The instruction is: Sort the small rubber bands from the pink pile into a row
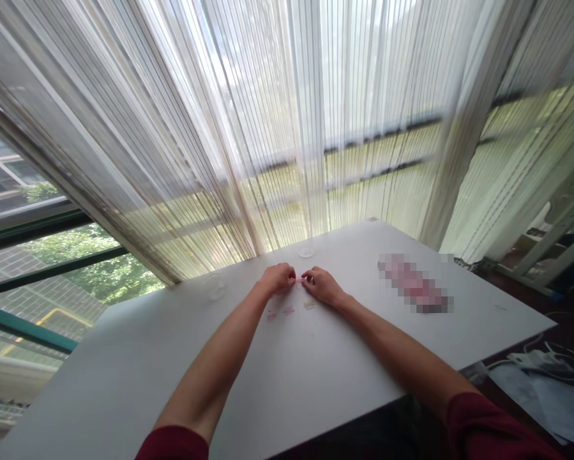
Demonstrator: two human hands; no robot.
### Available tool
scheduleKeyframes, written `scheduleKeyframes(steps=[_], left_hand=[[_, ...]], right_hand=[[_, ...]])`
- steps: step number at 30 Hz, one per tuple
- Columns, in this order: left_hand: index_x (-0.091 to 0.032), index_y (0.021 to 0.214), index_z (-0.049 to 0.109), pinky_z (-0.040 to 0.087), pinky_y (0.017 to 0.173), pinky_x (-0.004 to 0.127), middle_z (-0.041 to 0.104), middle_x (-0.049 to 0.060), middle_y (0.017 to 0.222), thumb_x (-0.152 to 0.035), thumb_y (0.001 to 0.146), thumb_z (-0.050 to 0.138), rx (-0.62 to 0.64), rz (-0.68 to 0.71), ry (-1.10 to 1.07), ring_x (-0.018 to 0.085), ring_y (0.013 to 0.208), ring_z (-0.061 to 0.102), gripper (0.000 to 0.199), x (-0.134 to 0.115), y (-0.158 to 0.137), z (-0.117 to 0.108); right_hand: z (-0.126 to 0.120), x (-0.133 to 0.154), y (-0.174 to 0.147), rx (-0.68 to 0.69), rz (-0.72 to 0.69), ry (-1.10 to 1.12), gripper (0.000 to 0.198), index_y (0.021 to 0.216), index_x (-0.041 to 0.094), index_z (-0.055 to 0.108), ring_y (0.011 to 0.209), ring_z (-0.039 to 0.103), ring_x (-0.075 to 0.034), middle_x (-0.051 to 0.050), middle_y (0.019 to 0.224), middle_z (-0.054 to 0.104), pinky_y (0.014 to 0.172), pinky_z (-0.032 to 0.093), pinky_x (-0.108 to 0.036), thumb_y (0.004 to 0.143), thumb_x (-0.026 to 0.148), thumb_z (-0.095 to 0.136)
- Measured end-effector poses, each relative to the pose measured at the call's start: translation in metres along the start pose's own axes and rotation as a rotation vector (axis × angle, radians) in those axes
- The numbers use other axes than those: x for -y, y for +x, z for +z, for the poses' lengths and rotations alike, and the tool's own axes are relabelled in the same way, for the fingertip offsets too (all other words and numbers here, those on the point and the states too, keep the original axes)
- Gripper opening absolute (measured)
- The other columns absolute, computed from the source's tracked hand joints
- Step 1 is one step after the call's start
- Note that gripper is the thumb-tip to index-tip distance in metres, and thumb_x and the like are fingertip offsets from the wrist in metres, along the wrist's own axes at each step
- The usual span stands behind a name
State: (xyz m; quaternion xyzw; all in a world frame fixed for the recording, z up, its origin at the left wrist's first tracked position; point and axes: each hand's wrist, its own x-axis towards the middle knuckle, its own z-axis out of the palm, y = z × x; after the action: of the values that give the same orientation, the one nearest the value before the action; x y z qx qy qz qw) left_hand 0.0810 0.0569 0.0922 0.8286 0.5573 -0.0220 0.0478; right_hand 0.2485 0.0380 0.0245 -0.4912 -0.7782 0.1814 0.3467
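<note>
My left hand and my right hand meet over the white table, their fingertips almost touching. A small pink piece shows between them, pinched at its left end by the left fingers and at its right end by the right fingers. Its exact kind is too small to tell. Just below the hands lie two more small pink pieces, one on the left and one beside it. A small beige piece rests under my right wrist's side.
A clear round item lies at the table's far edge, another clear item farther left. A blurred-out pink object is on the right. Sheer curtains hang behind the table. Cables and a pale bag lie off its right side.
</note>
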Motion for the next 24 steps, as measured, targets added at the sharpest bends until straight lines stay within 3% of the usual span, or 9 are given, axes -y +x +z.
scheduleKeyframes(steps=[13, 24], left_hand=[[-0.022, 0.095, 0.073, 0.052, 0.077, 0.027, 0.074, 0.004, 0.098, -0.030, 0.082, 0.058, -0.100, -0.017, -0.122, 0.022, 0.090, 0.066, 0.021, 0.012, -0.006, -0.009], [-0.018, 0.097, 0.073, 0.054, 0.077, 0.026, 0.076, 0.004, 0.093, -0.028, 0.085, 0.057, -0.160, 0.068, -0.316, 0.017, 0.082, 0.068, 0.023, 0.018, -0.006, -0.004]], right_hand=[[-0.001, 0.003, 0.000, -0.009, -0.018, 0.016, 0.012, 0.093, 0.018, 0.074, 0.071, 0.061, -0.013, -0.004, 0.084, 0.065, 0.074, 0.048, -0.025, 0.086, 0.021, 0.065], [-0.002, 0.001, 0.003, -0.070, -0.032, 0.208, 0.017, 0.096, 0.019, 0.073, 0.068, 0.064, -0.014, -0.003, 0.083, 0.074, 0.071, 0.051, -0.026, 0.087, 0.026, 0.060]])
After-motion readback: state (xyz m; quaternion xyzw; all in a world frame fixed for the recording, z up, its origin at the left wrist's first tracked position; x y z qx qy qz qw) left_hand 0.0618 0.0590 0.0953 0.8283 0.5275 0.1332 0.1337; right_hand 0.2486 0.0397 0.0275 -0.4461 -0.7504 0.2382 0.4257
